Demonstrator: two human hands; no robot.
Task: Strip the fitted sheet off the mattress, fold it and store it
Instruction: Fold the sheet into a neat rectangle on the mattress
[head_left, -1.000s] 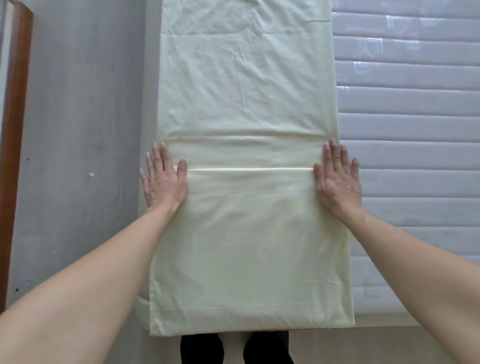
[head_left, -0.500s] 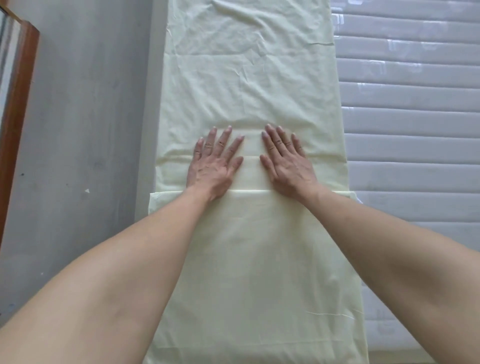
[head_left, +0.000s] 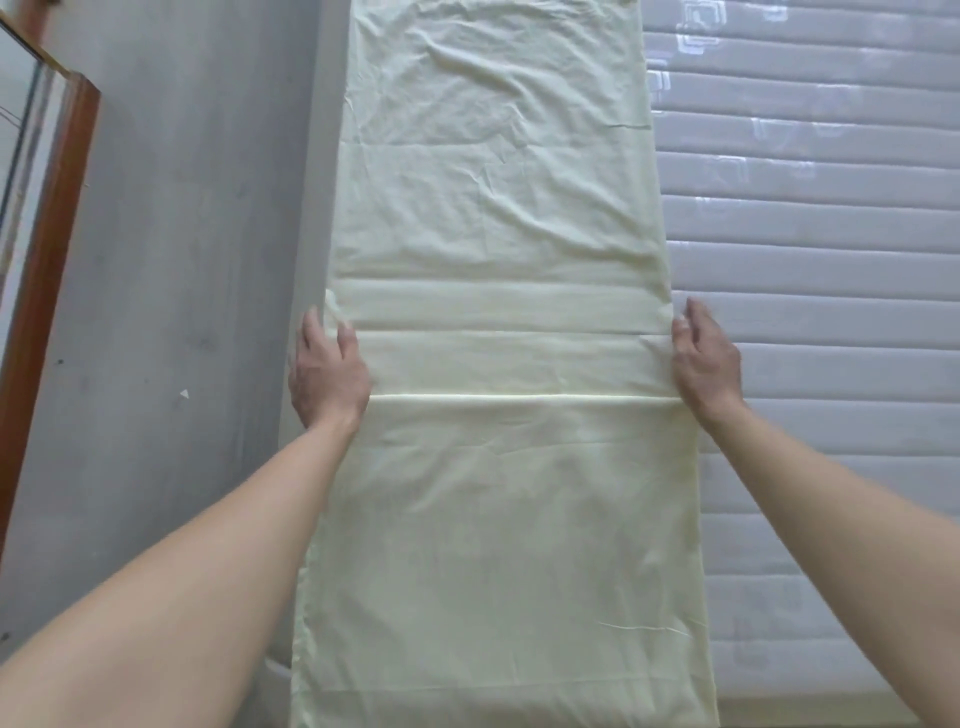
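Head view, left to right: the left hand (head_left: 328, 375) curls its fingers over the left edge of the sheet (head_left: 498, 519), fingertips hidden under the cloth. That pale sheet lies in a long folded strip on the mattress (head_left: 831, 312), its far end cut off. The right hand (head_left: 705, 358) pinches the right edge, its fingertips blurred.
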